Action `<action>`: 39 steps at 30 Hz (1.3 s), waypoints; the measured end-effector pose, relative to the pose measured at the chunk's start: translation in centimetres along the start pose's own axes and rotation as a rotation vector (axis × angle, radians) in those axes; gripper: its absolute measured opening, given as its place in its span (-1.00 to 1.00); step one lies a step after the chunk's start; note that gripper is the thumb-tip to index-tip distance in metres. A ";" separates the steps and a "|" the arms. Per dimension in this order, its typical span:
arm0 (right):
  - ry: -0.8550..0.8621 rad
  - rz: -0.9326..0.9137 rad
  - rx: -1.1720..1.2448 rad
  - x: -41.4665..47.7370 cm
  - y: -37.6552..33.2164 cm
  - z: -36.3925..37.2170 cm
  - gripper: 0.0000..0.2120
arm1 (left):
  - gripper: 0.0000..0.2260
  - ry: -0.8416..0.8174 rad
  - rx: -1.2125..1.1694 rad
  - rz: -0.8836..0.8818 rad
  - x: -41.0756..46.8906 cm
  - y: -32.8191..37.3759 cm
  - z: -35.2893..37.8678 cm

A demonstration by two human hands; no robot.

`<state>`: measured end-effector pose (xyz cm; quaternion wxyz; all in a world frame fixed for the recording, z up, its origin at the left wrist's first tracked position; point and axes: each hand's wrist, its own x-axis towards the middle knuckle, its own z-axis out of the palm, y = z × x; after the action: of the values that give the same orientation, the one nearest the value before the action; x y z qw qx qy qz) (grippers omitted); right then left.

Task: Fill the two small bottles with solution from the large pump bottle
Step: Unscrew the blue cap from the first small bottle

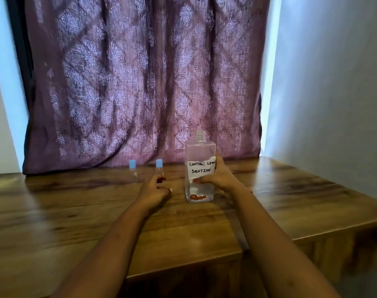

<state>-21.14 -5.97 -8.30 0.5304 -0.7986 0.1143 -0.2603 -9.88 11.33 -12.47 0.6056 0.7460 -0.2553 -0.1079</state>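
A large clear bottle point(199, 153) with a paper label reading "CONTACT LENS SOLUTION" stands upright on the wooden table point(75, 211). Its neck is bare, with no pump in view. My right hand point(217, 177) grips this bottle from its right side, fingers wrapped over the label. Two small clear bottles with blue caps stand to the left: one point(132, 171) farther left, the other point(159, 167) closer to the large bottle. My left hand point(155, 190) hovers just in front of the nearer small bottle, fingers loosely curled, holding nothing that I can see.
A purple patterned curtain point(140, 82) hangs right behind the bottles. A white wall point(333, 104) borders the table on the right. The table's front edge point(183, 269) steps back at the right, below my right forearm.
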 end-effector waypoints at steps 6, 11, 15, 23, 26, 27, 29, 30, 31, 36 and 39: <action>0.163 -0.002 -0.051 2.0 1.6 0.1 -0.22 | -0.65 0.051 0.017 0.067 0.6 0.0 -0.1; 0.349 0.023 -0.162 3.5 2.4 -0.2 -0.20 | -0.72 0.094 0.072 0.107 0.2 0.2 0.1; 0.361 0.054 -0.208 4.1 2.7 -0.5 -0.10 | -0.75 0.094 0.000 0.074 0.1 0.6 -0.2; 0.842 -0.538 -0.176 0.9 -1.4 3.0 -0.46 | -0.71 0.168 0.233 0.117 2.9 1.8 -4.2; 0.524 -0.652 -0.179 1.8 -3.5 6.2 -0.82 | -0.75 0.231 0.238 0.139 3.6 0.5 -4.6; 0.406 -0.619 -0.206 2.5 -3.7 7.2 -0.85 | -0.75 0.236 0.216 0.136 3.8 -0.1 -4.5; 0.218 -0.477 -0.270 4.4 -3.2 9.2 -0.82 | -0.73 0.226 0.247 0.153 4.1 -0.9 -4.5; 0.155 -0.401 -0.307 5.7 -2.4 10.1 -0.77 | -0.73 0.222 0.288 0.175 4.4 -1.0 -4.6; 0.114 -0.341 -0.348 6.9 -1.7 10.9 -0.71 | -0.74 0.223 0.318 0.201 4.7 -1.1 -4.8; -0.025 -0.216 -0.408 10.7 1.6 13.2 -0.55 | -0.76 0.241 0.539 0.254 4.8 -1.5 -5.1; -0.014 -0.177 -0.374 10.8 2.5 13.3 -0.65 | -0.72 0.252 0.739 0.297 4.5 -1.4 -4.4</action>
<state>-4.71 -1.43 -11.37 0.3488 -0.8918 0.0862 -0.2748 -3.67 12.96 -12.10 0.3325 0.8756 -0.3055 0.1715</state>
